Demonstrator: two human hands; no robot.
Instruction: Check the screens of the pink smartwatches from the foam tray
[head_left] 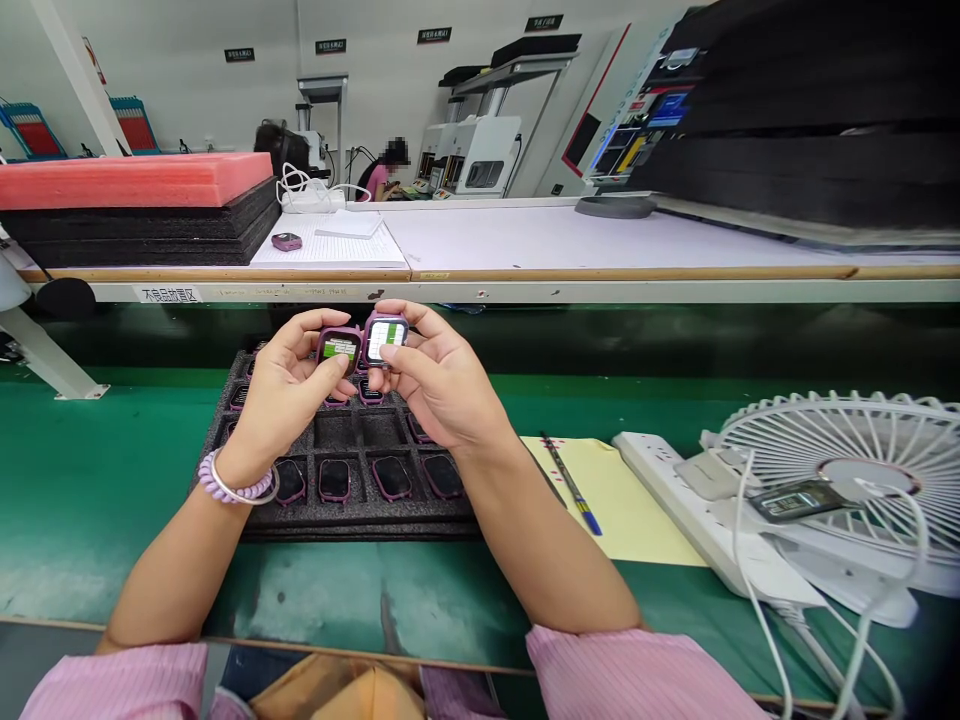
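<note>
My left hand (281,390) grips a purple smartwatch body (338,348) whose screen is lit green and white. My right hand (439,380) grips a second purple watch body (385,337), its thumb lying on the lit screen. Both watches are held side by side, almost touching, above a black foam tray (360,515). The tray's pockets hold several more purple watch bodies (391,477) with dark screens; two middle pockets show as bare foam. A purple coil band circles my left wrist.
On the green mat lie a yellow paper (630,505) with a pen (570,483), a white power strip (694,505) and a tilted white fan (847,480) with cables. The raised shelf holds red and black foam sheets (135,205), another watch (286,241) and papers. A person sits far behind.
</note>
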